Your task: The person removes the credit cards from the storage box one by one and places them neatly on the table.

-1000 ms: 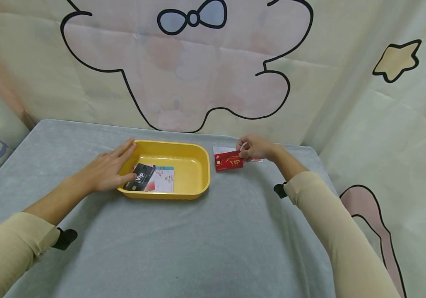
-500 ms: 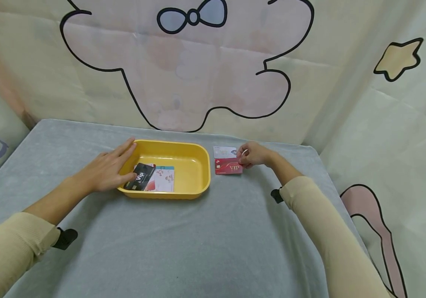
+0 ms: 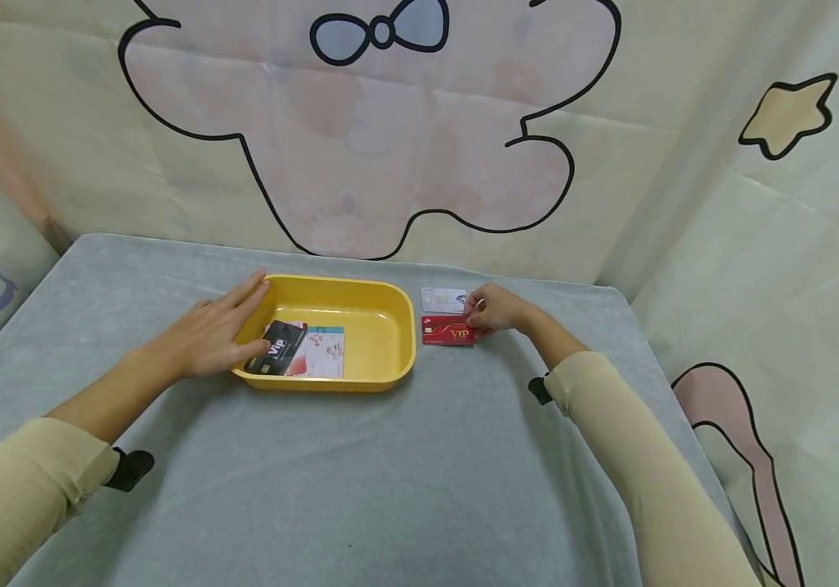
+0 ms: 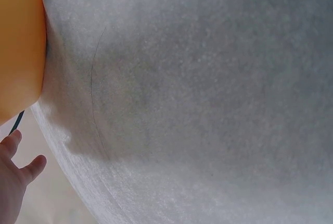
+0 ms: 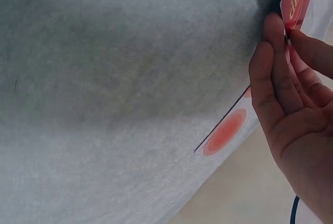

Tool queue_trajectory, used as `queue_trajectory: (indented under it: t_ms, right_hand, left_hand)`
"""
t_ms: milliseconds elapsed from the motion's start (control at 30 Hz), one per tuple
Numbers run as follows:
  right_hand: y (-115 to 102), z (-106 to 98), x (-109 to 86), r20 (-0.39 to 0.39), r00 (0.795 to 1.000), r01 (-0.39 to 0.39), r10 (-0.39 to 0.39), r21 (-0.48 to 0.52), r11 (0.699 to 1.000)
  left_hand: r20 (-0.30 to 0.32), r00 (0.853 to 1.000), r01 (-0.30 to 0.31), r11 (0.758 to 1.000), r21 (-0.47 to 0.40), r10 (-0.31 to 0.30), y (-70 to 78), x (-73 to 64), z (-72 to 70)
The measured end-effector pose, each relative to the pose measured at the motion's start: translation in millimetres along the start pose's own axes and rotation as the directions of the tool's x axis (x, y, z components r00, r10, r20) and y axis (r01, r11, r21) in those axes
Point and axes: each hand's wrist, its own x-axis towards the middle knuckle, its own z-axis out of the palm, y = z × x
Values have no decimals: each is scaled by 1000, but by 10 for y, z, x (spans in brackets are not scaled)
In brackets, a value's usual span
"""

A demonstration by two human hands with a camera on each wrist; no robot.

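In the head view my right hand [image 3: 498, 310] pinches the right end of a red VIP card [image 3: 443, 330] between thumb and fingers. The right wrist view has the same red card [image 5: 296, 0] at the fingertips, tilted. Just behind it a whitish card [image 3: 443, 299] lies on the table, its right part hidden by the hand; its red oval print shows in the right wrist view. My left hand [image 3: 217, 334] rests over the left end of a yellow tray [image 3: 382, 326], fingers extended along the rim. Its thumb reaches inside, over the edge of a black VIP card [image 3: 280, 346].
A light card with floral print [image 3: 325, 355] lies in the tray, partly beneath the black card. Grey cloth covers the table [image 3: 360, 465]. A printed curtain [image 3: 390, 163] hangs right behind the table's far edge, with another along the right side.
My right hand has drawn the red card toward the near side, off the whitish card, which now shows more. The left hand and tray have stayed put.
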Motion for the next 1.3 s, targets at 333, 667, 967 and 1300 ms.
queue_trajectory:
  t_ms: [333, 667, 967, 1300]
  right_hand:
    - [-27, 37, -10, -48, 998, -43, 42, -22, 999]
    - [-16, 2, -5, -73, 996, -46, 42, -51, 998]
    - [-206, -88, -57, -97, 995, 5, -11, -65, 998]
    - [-750, -123, -112, -186, 967, 190, -176, 62, 980]
  left_hand:
    - [-7, 1000, -4, 1000, 6, 4, -2, 7, 5]
    - [0, 1000, 8, 1000, 4, -8, 6, 10, 10]
    - [0, 1000, 2, 1000, 3, -2, 13, 6, 0]
    - [6, 1000, 5, 1000, 6, -5, 11, 7, 7]
